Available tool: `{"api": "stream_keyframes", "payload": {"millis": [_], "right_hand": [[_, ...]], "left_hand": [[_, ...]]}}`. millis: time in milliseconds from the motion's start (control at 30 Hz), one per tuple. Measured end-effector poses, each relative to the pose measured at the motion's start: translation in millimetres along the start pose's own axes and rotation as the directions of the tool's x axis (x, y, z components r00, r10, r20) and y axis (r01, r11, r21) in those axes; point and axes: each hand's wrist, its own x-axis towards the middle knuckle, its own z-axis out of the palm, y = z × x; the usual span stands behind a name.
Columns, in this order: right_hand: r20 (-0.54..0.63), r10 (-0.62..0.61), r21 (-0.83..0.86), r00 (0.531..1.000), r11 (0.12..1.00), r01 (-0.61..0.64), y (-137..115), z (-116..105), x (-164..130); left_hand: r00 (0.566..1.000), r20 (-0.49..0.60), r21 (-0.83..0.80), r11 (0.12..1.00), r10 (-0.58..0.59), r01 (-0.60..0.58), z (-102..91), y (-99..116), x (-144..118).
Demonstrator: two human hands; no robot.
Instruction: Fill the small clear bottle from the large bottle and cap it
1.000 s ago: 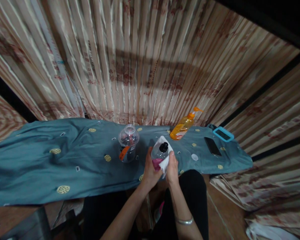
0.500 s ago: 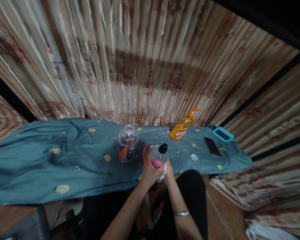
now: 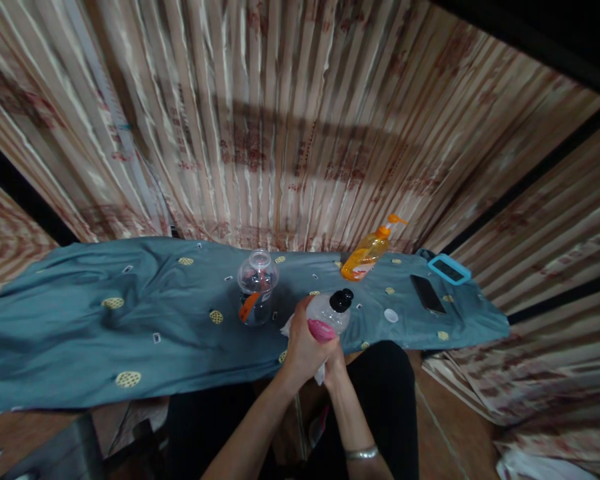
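Note:
A clear bottle (image 3: 325,312) with a black cap and a pink label is held above the near edge of the cloth, leaning to the right. My left hand (image 3: 304,343) wraps round its left and near side, closed on it. Under the bottle, my right hand (image 3: 335,365) presses a crumpled white tissue (image 3: 321,374) against it; most of its fingers are hidden. Another bit of white shows left of my left hand. Just to the left stands a clear plastic bottle (image 3: 259,283) with an orange strip on its label.
A grey-green patterned cloth (image 3: 170,320) covers the long surface. Farther right are an orange pump bottle (image 3: 364,259), a small white disc (image 3: 391,316), a dark phone (image 3: 427,294) and a blue-framed item (image 3: 450,269). A pleated curtain (image 3: 280,133) hangs behind.
The black-capped bottle has tipped further right in my hands. The white tissue now also sticks out at the left of my left hand, and my right hand sits lower under the bottle.

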Motion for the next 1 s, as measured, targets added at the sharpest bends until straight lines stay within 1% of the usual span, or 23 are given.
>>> {"api": "stream_keyframes", "payload": {"millis": [100,200,267,333,400,467,533,600,700,733,767,800,900,1000], "right_hand": [[-0.001,0.054,-0.092,0.999,0.994,-0.054,-2,-10,-3],[-0.018,0.049,-0.224,0.999,0.973,-0.052,-11,-25,3],[-0.035,-0.011,-0.312,0.999,0.950,0.000,-19,-33,14],[-0.034,-0.103,-0.397,0.994,0.914,0.081,-28,-36,28],[-0.006,-0.191,-0.478,0.982,0.863,0.165,-38,-37,41],[0.026,-0.271,-0.542,0.962,0.805,0.241,-47,-35,46],[0.057,-0.340,-0.585,0.939,0.751,0.307,-54,-33,42],[0.120,-0.358,-0.606,0.926,0.712,0.354,-58,-32,29],[0.323,-0.266,-0.616,0.908,0.670,0.415,-56,-27,1],[0.365,-0.242,-0.623,0.899,0.654,0.429,-54,-26,-7],[0.379,-0.236,-0.636,0.895,0.637,0.437,-51,-24,-14],[0.362,-0.251,-0.651,0.898,0.621,0.436,-49,-23,-19],[0.240,-0.336,-0.694,0.911,0.597,0.403,-45,-25,-23],[0.172,-0.387,-0.717,0.906,0.581,0.384,-48,-39,-17]], "left_hand": [[1.000,0.007,-0.010,1.000,-0.004,0.004,-4.4,1,2],[1.000,0.005,-0.017,1.000,0.001,-0.001,-10.1,-2,5],[1.000,-0.009,-0.017,1.000,0.004,-0.004,-13.5,-4,9],[1.000,-0.027,-0.017,1.000,0.006,-0.006,-15.9,-7,12],[0.999,-0.044,-0.009,1.000,0.006,-0.006,-17.6,-9,14],[0.998,-0.061,0.001,1.000,0.004,-0.004,-18.8,-12,15],[0.997,-0.081,0.002,1.000,-0.002,0.002,-19.3,-15,16],[0.996,-0.089,-0.002,1.000,-0.007,0.007,-18.5,-17,17],[0.998,-0.067,0.002,1.000,-0.017,0.017,-12.9,-17,17],[0.998,-0.053,0.001,1.000,-0.020,0.020,-9.5,-17,17],[0.999,-0.037,-0.002,1.000,-0.020,0.020,-5.5,-17,16],[1.000,-0.019,-0.007,1.000,-0.018,0.018,-0.9,-17,14],[1.000,0.020,-0.016,1.000,-0.010,0.010,14.9,-16,8],[0.999,0.047,-0.019,1.000,-0.019,0.020,31.1,-15,2]]}}
